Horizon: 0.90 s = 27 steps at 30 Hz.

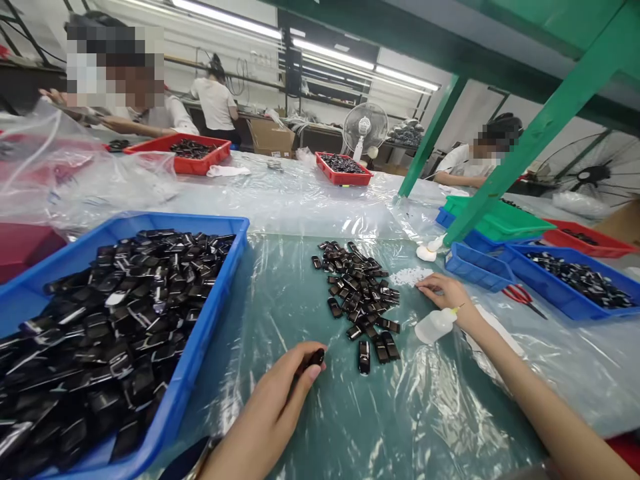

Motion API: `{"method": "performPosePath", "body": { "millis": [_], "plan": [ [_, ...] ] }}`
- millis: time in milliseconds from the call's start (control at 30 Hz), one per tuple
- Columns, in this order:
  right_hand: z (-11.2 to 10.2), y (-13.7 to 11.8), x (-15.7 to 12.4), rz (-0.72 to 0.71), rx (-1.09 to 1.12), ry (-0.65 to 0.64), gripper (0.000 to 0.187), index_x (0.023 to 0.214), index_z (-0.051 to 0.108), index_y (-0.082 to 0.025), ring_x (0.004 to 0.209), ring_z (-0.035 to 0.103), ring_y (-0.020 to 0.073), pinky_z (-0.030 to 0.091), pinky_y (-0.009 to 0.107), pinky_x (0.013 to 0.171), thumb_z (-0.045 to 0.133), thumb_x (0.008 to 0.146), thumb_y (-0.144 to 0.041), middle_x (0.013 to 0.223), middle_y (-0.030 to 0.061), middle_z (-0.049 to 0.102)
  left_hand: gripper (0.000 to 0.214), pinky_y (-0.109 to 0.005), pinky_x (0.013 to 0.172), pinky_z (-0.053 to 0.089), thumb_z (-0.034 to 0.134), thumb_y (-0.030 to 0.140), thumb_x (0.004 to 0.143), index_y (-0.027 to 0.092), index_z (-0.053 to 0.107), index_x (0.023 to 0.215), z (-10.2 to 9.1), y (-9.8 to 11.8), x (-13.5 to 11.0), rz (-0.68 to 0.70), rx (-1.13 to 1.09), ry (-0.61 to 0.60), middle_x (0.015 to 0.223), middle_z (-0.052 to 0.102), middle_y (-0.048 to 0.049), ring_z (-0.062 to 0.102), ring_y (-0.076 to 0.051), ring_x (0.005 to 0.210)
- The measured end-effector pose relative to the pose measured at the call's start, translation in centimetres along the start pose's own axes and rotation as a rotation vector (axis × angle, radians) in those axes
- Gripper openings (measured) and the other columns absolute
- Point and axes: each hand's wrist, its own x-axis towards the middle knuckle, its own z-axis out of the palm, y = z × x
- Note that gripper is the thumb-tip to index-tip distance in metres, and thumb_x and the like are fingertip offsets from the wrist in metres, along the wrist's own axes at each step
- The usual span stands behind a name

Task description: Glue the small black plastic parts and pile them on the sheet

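Note:
My left hand (277,387) is closed on a small glossy black plastic piece (318,357), gripped between thumb and fingers above the green table. A loose heap of similar black pieces (357,287) lies ahead of it, with a few set side by side at the near end. My right hand (450,299) reaches to the edge of a little pile of tiny white bits (407,276), its fingertips pinched together. Whether a bit is between them is too small to see. Below that wrist, a white squeeze bottle (434,327) with a thin needle tip leans tilted.
A large blue tray (213,320) full of black pieces stands at left. On the right are a small blue bin (477,268), red-handled pliers (523,297), another blue tray (560,293) and a green post (500,177). Red trays (345,179) and several co-workers are farther back.

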Motion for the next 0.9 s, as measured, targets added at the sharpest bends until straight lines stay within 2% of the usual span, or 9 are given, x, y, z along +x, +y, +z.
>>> {"method": "performPosePath", "body": {
  "millis": [100,267,400,567,733,767,900],
  "plan": [
    [1.1,0.7,0.9,0.002,-0.05,-0.004,0.026,0.118,0.061,-0.021,0.095,0.065,0.0199,0.055,0.04,0.08,0.059,0.095,-0.032,0.12,0.008,0.063,0.035,-0.042,0.094,0.049,0.031,0.046,0.102,0.027,0.049,0.126,-0.1,0.1,0.0,0.022,0.024,-0.008,0.124,0.062,-0.0093,0.059,-0.028,0.113],
    [1.7,1.6,1.1,0.059,-0.104,0.07,0.03,0.121,0.06,-0.019,0.097,0.065,0.0209,0.055,0.041,0.08,0.06,0.094,-0.032,0.121,0.0084,0.062,0.035,-0.046,0.1,0.048,0.034,0.044,0.102,0.027,0.049,0.128,0.1,0.1,-0.7,0.043,0.085,-0.008,0.133,0.058,-0.0094,0.056,-0.028,0.12],
    [2.1,1.1,1.0,0.067,-0.127,0.115,0.029,0.121,0.06,-0.02,0.098,0.065,0.0212,0.054,0.042,0.082,0.06,0.094,-0.032,0.122,0.0084,0.062,0.03,-0.045,0.103,0.047,0.037,0.038,0.103,0.028,0.051,0.128,0.3,-0.1,-1.1,0.132,0.132,0.041,0.132,0.059,-0.0069,0.058,-0.026,0.12],
    [1.9,0.3,0.5,0.112,-0.111,0.139,0.029,0.121,0.06,-0.02,0.098,0.064,0.0213,0.054,0.042,0.082,0.06,0.094,-0.032,0.122,0.0085,0.062,0.026,-0.042,0.094,0.054,0.037,0.029,0.104,0.028,0.05,0.126,0.3,0.4,-1.5,0.227,0.159,0.039,0.125,0.063,-0.0065,0.062,-0.025,0.114],
    [-0.5,-0.9,-1.7,0.211,-0.035,0.195,0.027,0.118,0.061,-0.02,0.095,0.065,0.0201,0.055,0.039,0.079,0.059,0.094,-0.032,0.118,0.0075,0.063,0.023,-0.043,0.093,0.054,0.036,0.027,0.104,0.026,0.049,0.123,0.3,1.0,-1.6,0.278,0.185,0.017,0.121,0.064,-0.0071,0.061,-0.025,0.114],
    [-1.2,-1.4,-2.5,0.232,-0.016,0.222,0.021,0.114,0.064,-0.023,0.094,0.065,0.0189,0.054,0.036,0.08,0.057,0.096,-0.032,0.118,0.0065,0.064,0.023,-0.043,0.092,0.054,0.036,0.026,0.104,0.026,0.049,0.123,0.3,1.1,-1.6,0.281,0.187,0.013,0.121,0.064,-0.0073,0.061,-0.025,0.113],
    [-4.4,-3.7,-6.9,0.359,0.048,0.41,0.016,0.102,0.066,-0.021,0.086,0.066,0.0174,0.053,0.037,0.079,0.058,0.094,-0.033,0.104,0.0049,0.067,0.026,-0.043,0.086,0.055,0.034,0.024,0.105,0.027,0.047,0.128,0.3,1.2,-1.5,0.282,0.185,-0.014,0.118,0.064,-0.0067,0.063,-0.025,0.107]
  ]
}}
